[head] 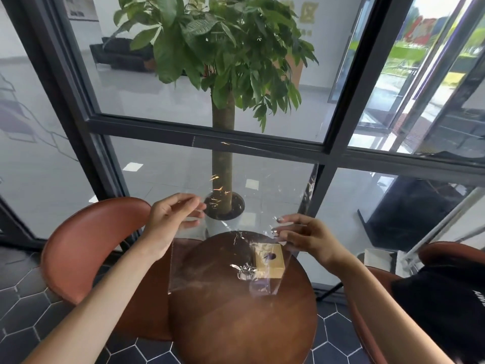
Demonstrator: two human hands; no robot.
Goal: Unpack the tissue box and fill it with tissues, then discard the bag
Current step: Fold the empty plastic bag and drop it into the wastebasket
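**Getting the box out of its wrapper**

A tall potted tree with broad green leaves (pixel 223 48) stands behind the dark-framed glass wall (pixel 210 132), far beyond both hands. Nearer, a rust-brown curved leather chair (pixel 89 243) sits under the left forearm, and a round dark-wood table (pixel 244 324) spreads below the hands.

Between the hands hangs a large clear crinkly plastic bag (pixel 252 195), held up over the table like a sheet. The left hand (pixel 170 219) has its thumb and fingers closing on the bag's left edge. They look to be pinching the film, though the plastic is so transparent I can't be certain. The right hand (pixel 309 235) pinches the bag's right side with curled fingers. Just below and inward of the right hand sits the small square tan wooden tissue box with a round hole in its top (pixel 270 261). It seems to be in the bag's lower end, resting on or just above the table.

To my eye the box isn't freed yet. The sensible way is to keep one pinch high on the film and let the table carry the box. Then slide the wrapper up and away, not shake it, because slick film slips and the box could tumble. Tissues aren't visible.
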